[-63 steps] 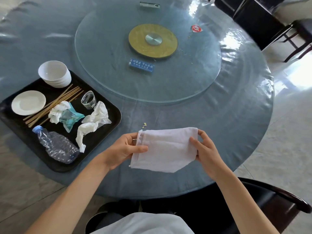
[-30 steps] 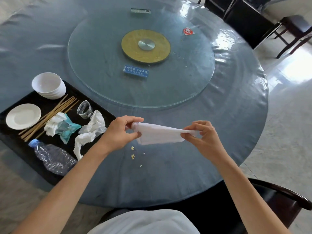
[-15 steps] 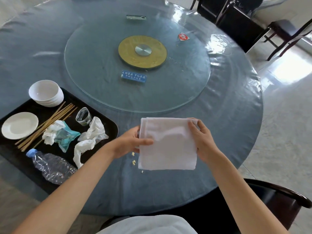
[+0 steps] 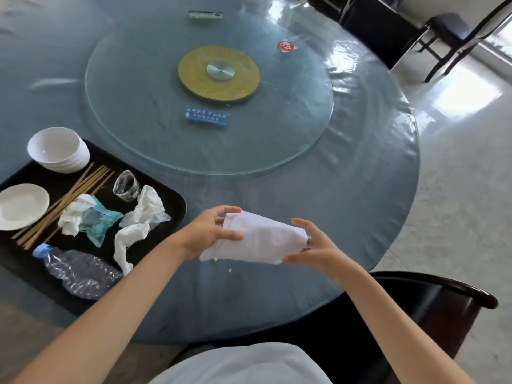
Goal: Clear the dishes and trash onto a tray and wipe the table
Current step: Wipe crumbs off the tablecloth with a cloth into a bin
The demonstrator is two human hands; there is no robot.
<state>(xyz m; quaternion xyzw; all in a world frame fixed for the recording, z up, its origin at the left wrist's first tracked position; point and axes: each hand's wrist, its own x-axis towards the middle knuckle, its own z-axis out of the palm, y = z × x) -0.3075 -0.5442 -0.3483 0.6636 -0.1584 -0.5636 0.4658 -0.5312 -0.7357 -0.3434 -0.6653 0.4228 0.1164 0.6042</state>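
A folded white cloth [image 4: 263, 241] hangs just above the blue round table [image 4: 360, 206] near its front edge. My left hand [image 4: 210, 232] grips the cloth's left end. My right hand [image 4: 315, 248] touches its right end with spread fingers. A few yellow crumbs [image 4: 229, 270] lie on the table under the cloth. At the left, the black tray [image 4: 177, 198] carries stacked white bowls [image 4: 59, 149], a white saucer [image 4: 22, 205], chopsticks [image 4: 69, 198], a small clear cup [image 4: 126, 185], crumpled tissues [image 4: 138, 223], a teal wrapper [image 4: 99, 221] and a crushed plastic bottle [image 4: 80, 270].
A glass turntable [image 4: 291, 128] with a gold hub [image 4: 219, 73] fills the table's middle, with a blue sign [image 4: 206, 116] on it, a red wrapper [image 4: 286, 46] and more crumbs [image 4: 273, 84] at its right. Dark chairs stand at the back right [image 4: 454, 31] and near right [image 4: 443, 297].
The cloth was held stretched out, then as a flat folded square; now it is bunched into a narrower fold between both hands. My right hand's fingers have loosened.
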